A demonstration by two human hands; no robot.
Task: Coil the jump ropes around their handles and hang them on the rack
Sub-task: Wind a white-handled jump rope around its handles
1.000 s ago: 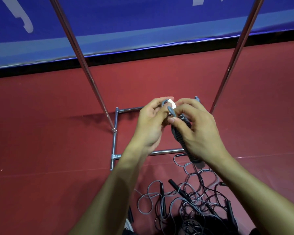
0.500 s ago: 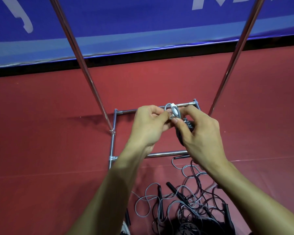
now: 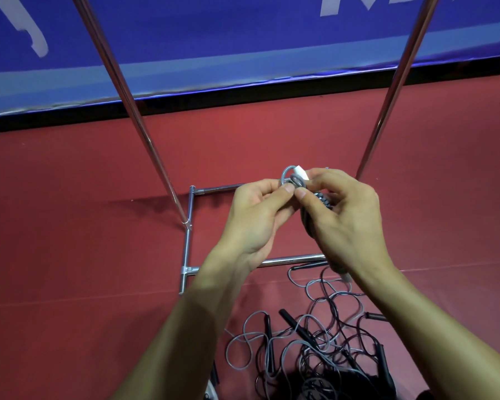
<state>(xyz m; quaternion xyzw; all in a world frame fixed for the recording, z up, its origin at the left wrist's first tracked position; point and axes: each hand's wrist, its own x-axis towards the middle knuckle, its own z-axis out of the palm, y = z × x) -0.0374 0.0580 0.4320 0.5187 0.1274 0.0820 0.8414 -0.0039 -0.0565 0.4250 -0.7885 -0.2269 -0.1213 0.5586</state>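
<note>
I hold a coiled jump rope (image 3: 318, 203) at chest height, its grey cord wound round dark handles. My right hand (image 3: 344, 223) grips the bundle, thumb near the top. My left hand (image 3: 257, 217) pinches a small grey cord loop (image 3: 290, 180) with a white tag at the bundle's top end. Below, a tangle of loose jump ropes (image 3: 315, 342) with black handles lies on the red floor. The metal rack (image 3: 145, 134) stands in front, its two slanted poles rising out of view and its base frame on the floor behind my hands.
The rack's right pole (image 3: 393, 90) slants up on the right. A blue banner (image 3: 243, 39) runs along the wall behind. Red floor (image 3: 70, 255) spreads to the left and right of the rack base.
Both hands have stayed together at the bundle's top, shifting slightly. The small cord loop now stands out above my fingers.
</note>
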